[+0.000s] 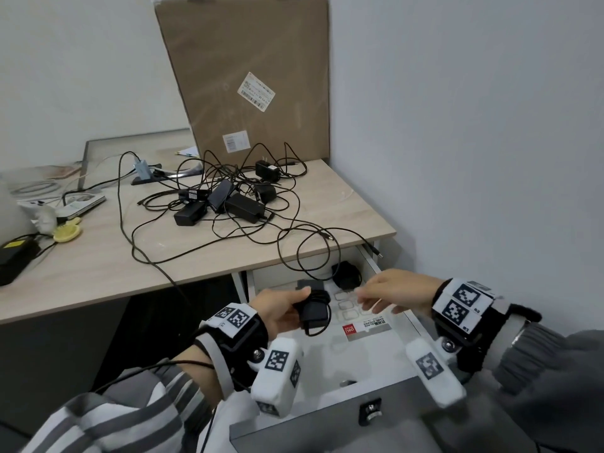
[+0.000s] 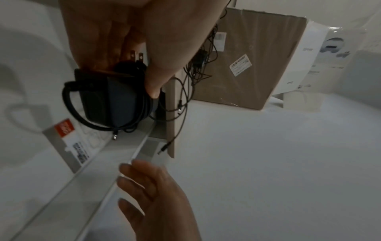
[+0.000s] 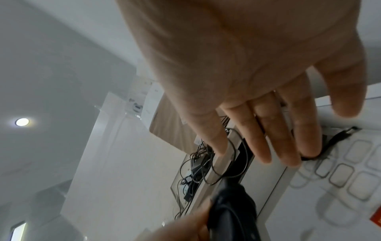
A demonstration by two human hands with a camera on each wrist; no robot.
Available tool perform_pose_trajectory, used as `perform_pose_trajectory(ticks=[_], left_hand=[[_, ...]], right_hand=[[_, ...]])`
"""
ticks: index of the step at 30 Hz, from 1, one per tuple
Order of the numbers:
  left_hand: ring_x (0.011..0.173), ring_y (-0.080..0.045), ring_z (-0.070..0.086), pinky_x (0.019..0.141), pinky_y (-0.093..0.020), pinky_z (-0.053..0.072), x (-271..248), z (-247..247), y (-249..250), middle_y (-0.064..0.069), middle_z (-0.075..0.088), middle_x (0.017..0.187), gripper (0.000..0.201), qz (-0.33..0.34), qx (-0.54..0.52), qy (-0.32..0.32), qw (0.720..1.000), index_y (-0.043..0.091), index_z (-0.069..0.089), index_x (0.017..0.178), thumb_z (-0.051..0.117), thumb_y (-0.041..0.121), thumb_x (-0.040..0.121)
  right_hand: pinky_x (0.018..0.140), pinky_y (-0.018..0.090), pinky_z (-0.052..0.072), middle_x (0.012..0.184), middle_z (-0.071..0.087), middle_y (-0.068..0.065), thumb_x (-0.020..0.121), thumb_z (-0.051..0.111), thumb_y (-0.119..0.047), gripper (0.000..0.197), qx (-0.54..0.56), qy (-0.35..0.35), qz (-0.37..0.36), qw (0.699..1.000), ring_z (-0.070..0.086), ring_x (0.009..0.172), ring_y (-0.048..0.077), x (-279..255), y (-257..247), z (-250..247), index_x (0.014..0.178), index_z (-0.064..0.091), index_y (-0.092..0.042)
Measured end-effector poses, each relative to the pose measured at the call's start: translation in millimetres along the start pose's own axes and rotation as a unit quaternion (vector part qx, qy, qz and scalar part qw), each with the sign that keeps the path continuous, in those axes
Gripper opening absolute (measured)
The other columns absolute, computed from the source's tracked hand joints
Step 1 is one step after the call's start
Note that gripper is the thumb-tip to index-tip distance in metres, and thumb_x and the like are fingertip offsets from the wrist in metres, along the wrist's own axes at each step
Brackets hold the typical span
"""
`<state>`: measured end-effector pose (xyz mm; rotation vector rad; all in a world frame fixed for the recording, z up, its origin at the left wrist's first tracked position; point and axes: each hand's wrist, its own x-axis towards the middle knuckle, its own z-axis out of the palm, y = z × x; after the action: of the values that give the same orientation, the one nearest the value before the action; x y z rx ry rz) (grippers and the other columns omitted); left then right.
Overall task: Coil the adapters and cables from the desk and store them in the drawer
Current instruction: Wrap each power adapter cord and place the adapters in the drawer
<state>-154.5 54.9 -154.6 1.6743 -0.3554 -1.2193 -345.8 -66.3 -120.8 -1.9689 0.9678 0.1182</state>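
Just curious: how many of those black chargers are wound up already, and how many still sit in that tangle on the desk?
Wound-up adapters: 2, the held adapter in the left hand and the stored adapter in the drawer
Loose adapters in the tangle on the desk: 6, as far as the cables show
Total: 8

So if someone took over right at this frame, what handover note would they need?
Left hand grips a black power adapter with its cable coiled round it, above the open white drawer.
Right hand is open, empty, over the drawer.
Done: one coiled black adapter lies at the drawer's back.
Left: put the held one in, then untangle, coil and store the pile of black adapters and cables on the wooden desk.
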Motion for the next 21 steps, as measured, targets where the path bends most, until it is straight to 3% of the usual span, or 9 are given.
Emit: perform_pose_trajectory(ticks=[2, 4, 7, 9, 11, 12, 15, 18, 21], left_hand=[[0.074, -0.024, 0.067, 0.072, -0.034, 0.056, 7.7, -0.6, -10.0, -0.014, 0.068, 0.081, 0.021, -0.027, 0.006, 0.005, 1.0, 0.0, 0.062, 0.099, 0.07, 0.014, 0.086], [0.057, -0.019, 0.066, 0.055, -0.029, 0.055, 12.4, 3.5, -14.8, -0.011, 0.068, 0.064, 0.012, -0.042, 0.014, 0.002, 0.999, 0.001, 0.058, 0.089, 0.064, 0.012, 0.091], [0.034, -0.016, 0.059, 0.036, -0.023, 0.048, 17.6, 16.2, -14.8, -0.007, 0.061, 0.042, 0.02, -0.058, 0.027, 0.005, 0.998, 0.001, 0.053, 0.079, 0.055, 0.01, 0.096], [0.046, -0.021, 0.063, 0.055, -0.03, 0.054, 24.3, 23.1, -13.8, -0.009, 0.063, 0.047, 0.021, -0.08, 0.027, -0.007, 0.996, 0.0, 0.053, 0.08, 0.054, 0.011, 0.097], [0.065, -0.026, 0.06, 0.079, -0.038, 0.048, 34.6, 26.0, -14.7, -0.014, 0.065, 0.063, 0.021, -0.1, 0.017, -0.004, 0.995, -0.002, 0.053, 0.081, 0.054, 0.012, 0.097], [0.069, -0.027, 0.058, 0.084, -0.04, 0.045, 40.5, 26.4, -15.6, -0.015, 0.064, 0.072, 0.022, -0.11, 0.019, -0.008, 0.994, -0.003, 0.053, 0.083, 0.054, 0.013, 0.097], [0.078, -0.029, 0.059, 0.089, -0.044, 0.045, 52.5, 23.4, -16.9, -0.018, 0.062, 0.089, 0.022, -0.126, 0.048, 0.007, 0.991, -0.005, 0.054, 0.095, 0.056, 0.017, 0.097], [0.103, -0.034, 0.061, 0.097, -0.049, 0.045, 66.4, 12.3, -17.7, -0.021, 0.064, 0.112, 0.04, -0.13, 0.07, 0.038, 0.988, -0.005, 0.05, 0.122, 0.059, 0.023, 0.095], [0.098, -0.035, 0.062, 0.094, -0.047, 0.047, 79.3, 1.8, -16.7, -0.02, 0.062, 0.114, 0.044, -0.137, 0.083, 0.054, 0.986, -0.008, 0.048, 0.12, 0.057, 0.028, 0.096]], right_hand=[[0.087, 0.03, 0.043, 0.106, 0.069, -0.003, 0.091, 0.055, -0.044, 0.032, -0.011, 0.027, 0.012, 1.0, 0.062, 0.104, 0.015, -1.4, 12.5, -4.5, 0.1, 0.068, -0.016], [0.097, 0.029, 0.042, 0.111, 0.065, -0.002, 0.091, 0.056, -0.042, 0.034, -0.053, 0.031, 0.02, 0.998, 0.058, 0.108, 0.016, -2.5, 20.7, -5.1, 0.108, 0.067, -0.014], [0.097, 0.027, 0.041, 0.115, 0.063, 0.0, 0.092, 0.055, -0.044, 0.039, -0.084, 0.015, 0.045, 0.995, 0.056, 0.109, 0.016, -3.1, 28.7, -3.7, 0.114, 0.064, -0.013], [0.098, 0.028, 0.043, 0.114, 0.064, -0.001, 0.091, 0.056, -0.044, 0.036, -0.065, 0.016, 0.052, 0.996, 0.058, 0.109, 0.017, -0.1, 33.0, -4.4, 0.112, 0.065, -0.016], [0.101, 0.032, 0.044, 0.111, 0.065, -0.001, 0.091, 0.058, -0.043, 0.034, -0.042, 0.021, 0.053, 0.997, 0.059, 0.109, 0.018, 1.4, 35.0, -4.6, 0.111, 0.066, -0.017], [0.103, 0.034, 0.043, 0.11, 0.065, -0.001, 0.09, 0.058, -0.043, 0.033, -0.035, 0.022, 0.054, 0.998, 0.059, 0.109, 0.019, 2.2, 35.6, -4.7, 0.109, 0.066, -0.018], [0.103, 0.035, 0.044, 0.106, 0.066, -0.001, 0.089, 0.06, -0.042, 0.025, -0.016, 0.018, 0.055, 0.998, 0.06, 0.107, 0.019, 4.9, 37.2, -5.7, 0.101, 0.066, -0.021], [0.102, 0.034, 0.045, 0.106, 0.067, 0.0, 0.089, 0.06, -0.041, 0.024, 0.003, 0.012, 0.058, 0.998, 0.061, 0.106, 0.019, 8.5, 37.1, -6.8, 0.097, 0.066, -0.02], [0.102, 0.034, 0.046, 0.108, 0.068, 0.003, 0.088, 0.061, -0.038, 0.031, 0.019, 0.013, 0.054, 0.998, 0.062, 0.107, 0.018, 14.9, 34.2, -6.3, 0.104, 0.068, -0.012]])
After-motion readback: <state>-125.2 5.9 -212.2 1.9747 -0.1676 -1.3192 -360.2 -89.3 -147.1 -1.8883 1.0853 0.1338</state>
